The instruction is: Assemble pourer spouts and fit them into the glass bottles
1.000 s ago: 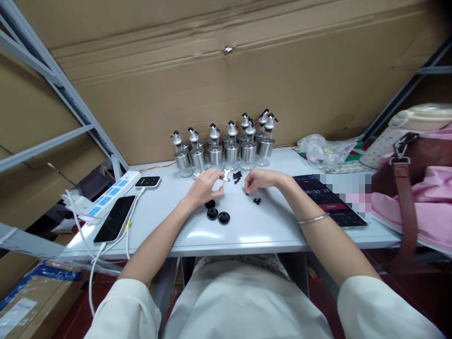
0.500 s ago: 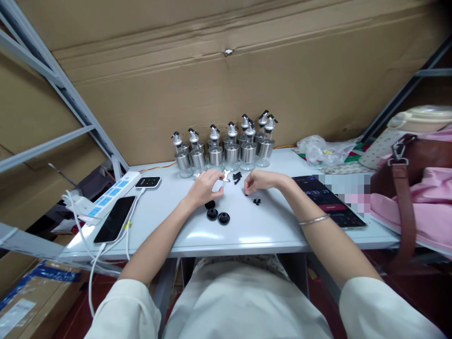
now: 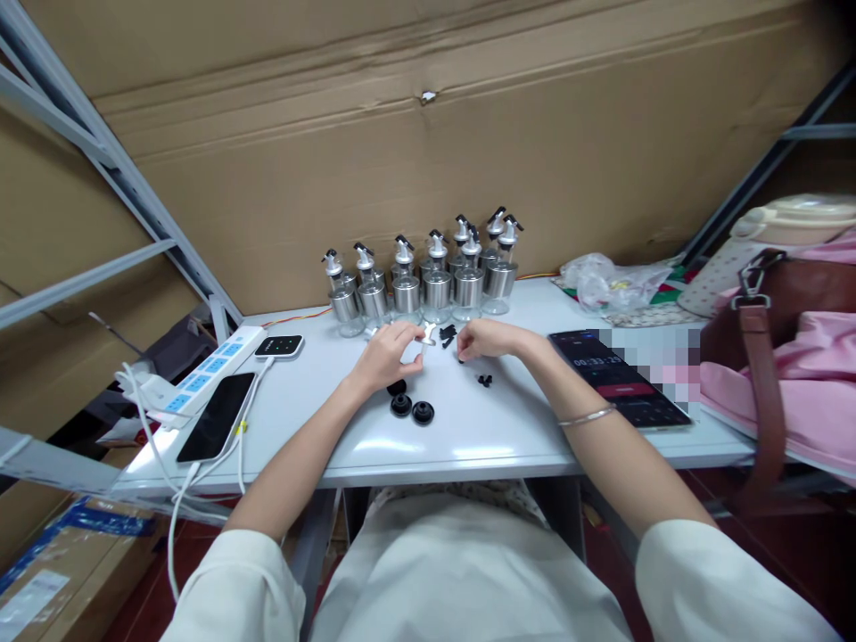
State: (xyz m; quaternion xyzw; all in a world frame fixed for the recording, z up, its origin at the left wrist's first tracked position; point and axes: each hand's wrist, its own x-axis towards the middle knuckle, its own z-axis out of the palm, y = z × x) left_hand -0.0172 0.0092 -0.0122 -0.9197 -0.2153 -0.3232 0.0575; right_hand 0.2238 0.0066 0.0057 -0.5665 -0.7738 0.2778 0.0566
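Note:
My left hand point(image 3: 386, 353) is closed in a pinch on a small silver spout piece point(image 3: 426, 334) above the white table point(image 3: 468, 437). My right hand point(image 3: 487, 340) is curled, its fingertips pinched on a tiny black part point(image 3: 461, 358). Between the hands lie small black plugs point(image 3: 448, 334). Another small black part point(image 3: 485, 381) rests just below my right hand. Three round black caps point(image 3: 413, 407) sit on the table under my left hand. Several glass bottles with silver bands and pour spouts point(image 3: 428, 283) stand in a row behind both hands.
A dark phone point(image 3: 217, 415) on a white cable and a blue-and-white power strip point(image 3: 207, 372) lie at the left. A small black device point(image 3: 279, 346) sits beside them. A tablet with a timer point(image 3: 619, 379) lies right, with a pink bag point(image 3: 789, 374) and plastic wrap point(image 3: 612, 281). Cardboard backs the table.
My right hand has drifted slightly left toward my left hand with the tiny black part. My left hand has stayed in place on the silver piece.

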